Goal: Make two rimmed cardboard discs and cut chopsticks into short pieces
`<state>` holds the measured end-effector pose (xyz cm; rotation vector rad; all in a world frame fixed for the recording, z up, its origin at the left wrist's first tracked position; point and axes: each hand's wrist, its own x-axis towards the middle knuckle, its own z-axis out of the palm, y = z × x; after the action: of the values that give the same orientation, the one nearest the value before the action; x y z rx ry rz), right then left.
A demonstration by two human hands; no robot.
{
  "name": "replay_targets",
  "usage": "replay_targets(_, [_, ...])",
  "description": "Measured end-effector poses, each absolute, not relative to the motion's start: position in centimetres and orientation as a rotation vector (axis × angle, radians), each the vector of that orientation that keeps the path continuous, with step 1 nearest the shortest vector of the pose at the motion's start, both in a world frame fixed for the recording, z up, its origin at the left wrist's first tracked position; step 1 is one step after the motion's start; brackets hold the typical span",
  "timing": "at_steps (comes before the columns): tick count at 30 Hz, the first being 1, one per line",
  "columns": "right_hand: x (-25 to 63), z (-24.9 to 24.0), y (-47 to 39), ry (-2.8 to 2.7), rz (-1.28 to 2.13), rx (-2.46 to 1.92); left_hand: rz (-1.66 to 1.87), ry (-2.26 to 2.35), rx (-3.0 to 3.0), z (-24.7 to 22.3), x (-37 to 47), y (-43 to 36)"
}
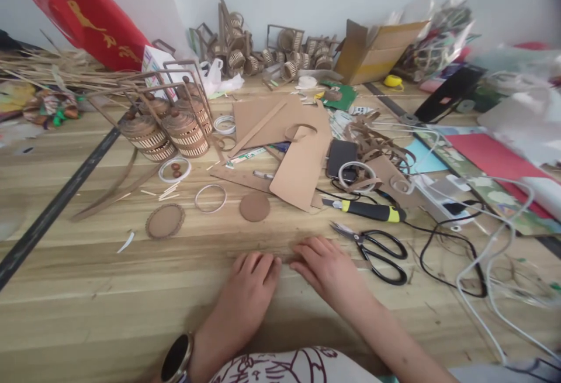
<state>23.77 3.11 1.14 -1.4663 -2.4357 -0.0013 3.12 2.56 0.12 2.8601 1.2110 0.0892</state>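
Note:
Both hands rest on the wooden table near its front edge, a small gap between them. My left hand [253, 286] lies palm down with its fingers bent loosely onto the wood; I make out nothing in it. My right hand [326, 267] lies flat, fingers stretched toward the left, also with nothing visible in it. Close to its right are black-handled scissors [372, 251], blades apart. Beyond the hands lie a brown cardboard disc [255, 206], a disc with a ruffled rim [165, 221], a pale ring [210, 198] and a yellow-black utility knife [368, 210].
Small woven lidded baskets [186, 131] with tall handles stand at the back left. Cardboard sheets [300, 166], a phone [342, 159] and brown strips [381, 146] fill the middle. White cables [495, 237] loop along the right. An open cardboard box [377, 49] stands by the wall.

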Motion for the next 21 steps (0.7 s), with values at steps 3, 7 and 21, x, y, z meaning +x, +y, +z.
replay_targets(3, [24.1, 1.6, 3.2, -2.430, 0.067, -1.429, 0.076, 1.205, 2.865, 0.6, 3.3, 2.5])
replay_targets(7, [23.5, 0.8, 3.3, -2.438, 0.299, -1.385, 0.067, 1.215, 2.857, 0.9, 3.4, 2.6])
replay_targets(21, [23.5, -0.8, 3.7, -2.397, 0.564, -1.405, 0.406, 1.707, 2.505, 2.9, -3.2, 7.1])
